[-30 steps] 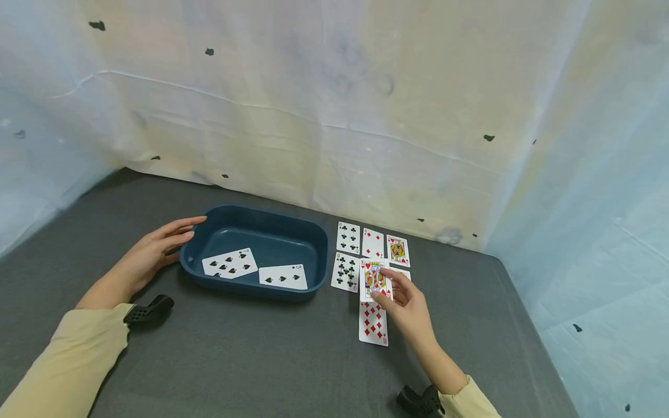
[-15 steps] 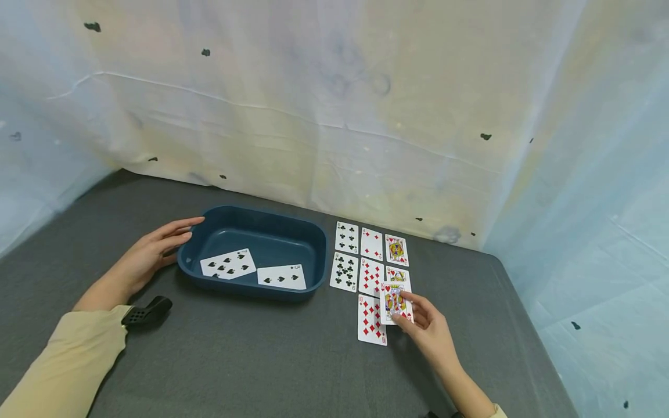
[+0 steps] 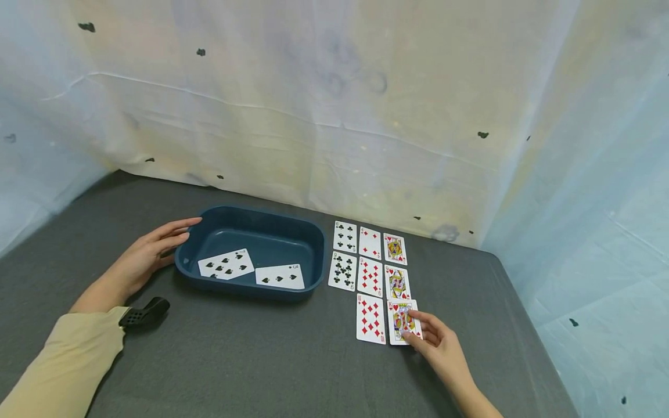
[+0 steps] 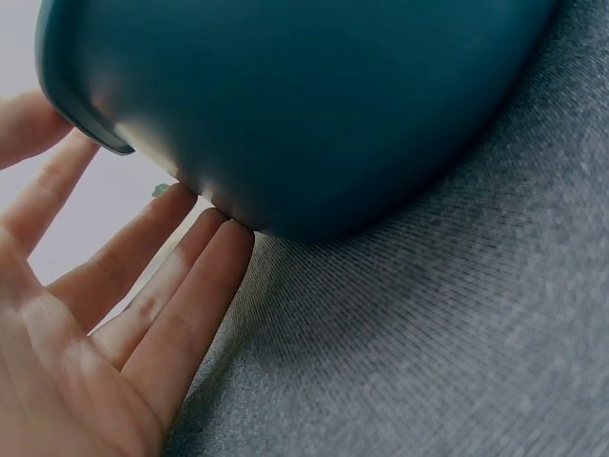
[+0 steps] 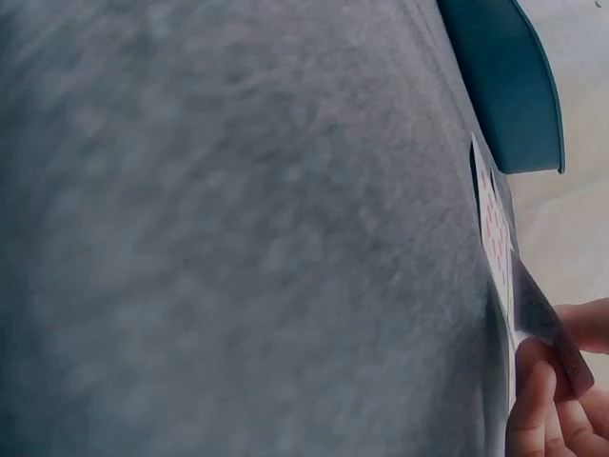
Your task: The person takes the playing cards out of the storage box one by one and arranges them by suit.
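Observation:
My right hand [image 3: 436,345] pinches a king of hearts [image 3: 399,316] at its right edge, thumb on its face. The card lies below the queen card [image 3: 398,283] and just right of the ten of diamonds [image 3: 370,319]. In the right wrist view the king [image 5: 557,347] is tilted, its near edge raised between thumb and fingers. My left hand [image 3: 148,255] rests at the left end of a dark blue tray [image 3: 245,296]. The left wrist view shows its fingers [image 4: 195,305] extended, fingertips on the tray's outer wall [image 4: 314,124]. Two spade cards, one a seven [image 3: 226,265], lie face up inside the tray.
Further face-up cards stand in rows behind: clubs cards [image 3: 342,271] on the left, diamonds [image 3: 370,276] in the middle, a red face card [image 3: 395,249] at back right. The grey table [image 3: 235,360] ends against a pale hanging sheet [image 3: 292,145].
My right hand has carried the king of hearts right and toward me, from over the middle diamonds card to beside the ten, uncovering the queen. The left hand has stayed at the tray.

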`<state>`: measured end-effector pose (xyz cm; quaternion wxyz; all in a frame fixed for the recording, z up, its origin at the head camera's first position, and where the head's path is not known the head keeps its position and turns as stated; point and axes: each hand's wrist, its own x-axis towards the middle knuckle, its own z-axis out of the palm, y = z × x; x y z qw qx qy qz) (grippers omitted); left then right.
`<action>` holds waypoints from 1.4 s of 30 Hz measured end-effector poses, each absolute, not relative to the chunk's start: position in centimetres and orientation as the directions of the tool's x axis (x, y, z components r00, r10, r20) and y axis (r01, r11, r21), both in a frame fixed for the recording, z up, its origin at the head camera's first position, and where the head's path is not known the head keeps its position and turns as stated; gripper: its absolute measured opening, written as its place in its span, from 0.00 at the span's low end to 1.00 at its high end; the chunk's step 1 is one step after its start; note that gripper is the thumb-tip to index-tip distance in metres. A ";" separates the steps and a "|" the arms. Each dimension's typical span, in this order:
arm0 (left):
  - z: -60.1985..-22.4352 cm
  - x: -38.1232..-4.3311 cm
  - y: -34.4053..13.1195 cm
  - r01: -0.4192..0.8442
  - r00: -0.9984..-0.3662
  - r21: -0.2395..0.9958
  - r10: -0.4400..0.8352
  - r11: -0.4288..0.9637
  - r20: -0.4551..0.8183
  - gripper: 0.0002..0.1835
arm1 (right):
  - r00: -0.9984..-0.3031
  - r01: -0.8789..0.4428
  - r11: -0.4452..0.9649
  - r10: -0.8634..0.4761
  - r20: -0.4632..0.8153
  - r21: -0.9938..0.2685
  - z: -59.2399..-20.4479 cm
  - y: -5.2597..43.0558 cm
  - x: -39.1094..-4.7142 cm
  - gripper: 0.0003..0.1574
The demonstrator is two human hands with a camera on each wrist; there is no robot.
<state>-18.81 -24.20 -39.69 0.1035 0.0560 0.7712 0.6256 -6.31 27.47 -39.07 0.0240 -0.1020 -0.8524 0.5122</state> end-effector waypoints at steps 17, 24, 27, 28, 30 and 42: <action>-39.6 -18.6 -24.1 -0.049 -0.972 0.977 0.215 0.210 -0.095 0.31 | -0.974 -0.156 0.810 -0.222 -0.049 -0.565 -38.2 29.9 -7.5 0.29; -39.6 -18.7 -24.1 -0.055 -0.973 0.976 0.208 0.211 -0.100 0.32 | -0.960 -0.189 0.822 -0.270 -0.075 -0.537 -38.0 30.4 -8.1 0.31; -39.6 -18.7 -24.1 -0.056 -0.973 0.975 0.206 0.214 -0.101 0.32 | -0.959 -0.178 0.817 -0.269 -0.090 -0.548 -38.1 30.5 -8.3 0.31; -39.6 -18.7 -24.1 -0.055 -0.974 0.975 0.205 0.215 -0.100 0.32 | -0.959 -0.175 0.813 -0.269 -0.093 -0.555 -38.0 30.4 -8.4 0.31; -39.6 -18.6 -24.2 -0.053 -0.974 0.975 0.204 0.216 -0.098 0.32 | -0.956 -0.189 0.804 -0.281 -0.081 -0.563 -37.9 30.2 -8.6 0.30; -39.5 -18.5 -24.0 -0.047 -0.974 0.978 0.208 0.205 -0.090 0.31 | -0.963 -0.232 0.644 -0.260 0.076 -0.729 -35.6 23.7 -11.7 0.20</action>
